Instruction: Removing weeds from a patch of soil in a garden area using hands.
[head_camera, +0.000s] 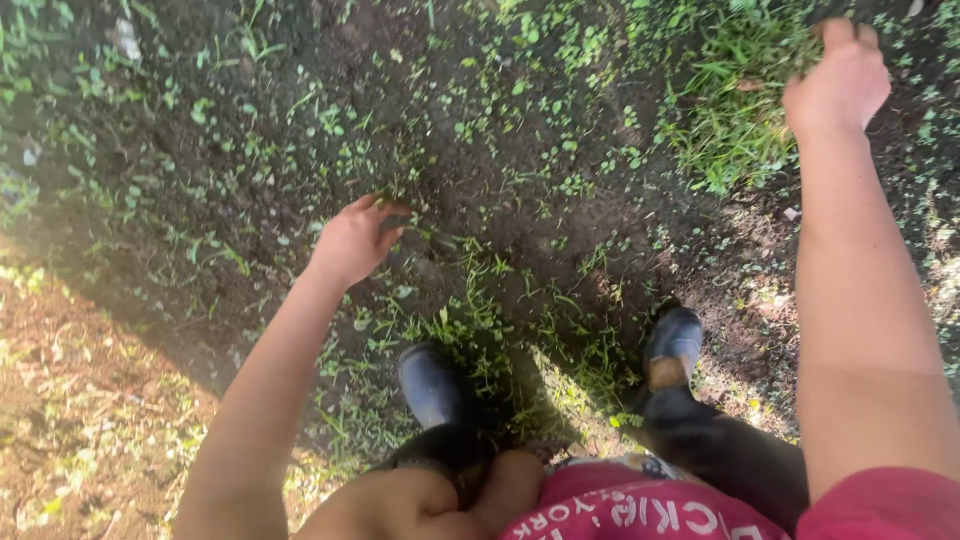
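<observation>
The person stands bent over dark soil dotted with small green weeds. The left hand reaches down with its fingers curled at the low weeds on the soil; whether it pinches any cannot be told. The right hand is stretched further out, its fingers closed at the edge of a thick grass tuft. Two dark rubber boots, left boot and right boot, stand apart with weeds between them.
</observation>
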